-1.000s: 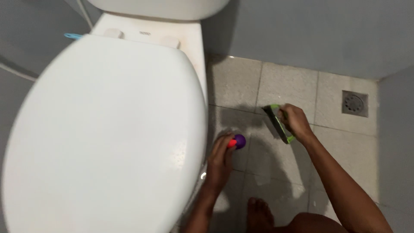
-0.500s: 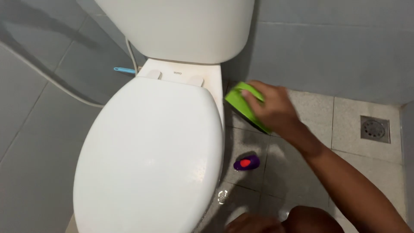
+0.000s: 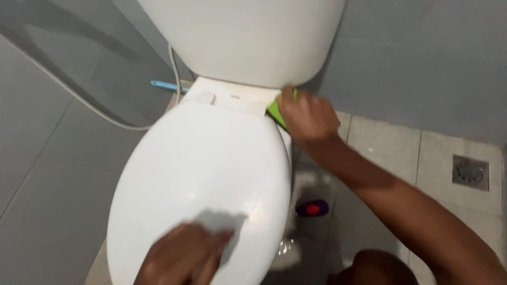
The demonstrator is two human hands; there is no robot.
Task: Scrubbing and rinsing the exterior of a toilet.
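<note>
My right hand (image 3: 308, 117) grips a green scrub pad (image 3: 275, 110) and presses it against the back right corner of the white toilet, just under the tank (image 3: 243, 37). My left hand (image 3: 182, 256) lies blurred near the front of the closed white toilet lid (image 3: 206, 174), fingers spread, holding nothing that I can see. A purple bottle with a red cap (image 3: 312, 209) lies on the floor tiles to the right of the bowl, away from both hands.
Grey wall tiles surround the toilet. A grey hose (image 3: 95, 108) and a blue handle (image 3: 165, 85) sit to the left behind the bowl. A metal floor drain (image 3: 470, 172) is at the right. Wet patches mark the floor beside the bowl. My knee (image 3: 375, 269) shows at the bottom.
My right hand carried the green pad from the floor up to the toilet's back right corner. My left hand let go of the purple bottle and rose over the lid.
</note>
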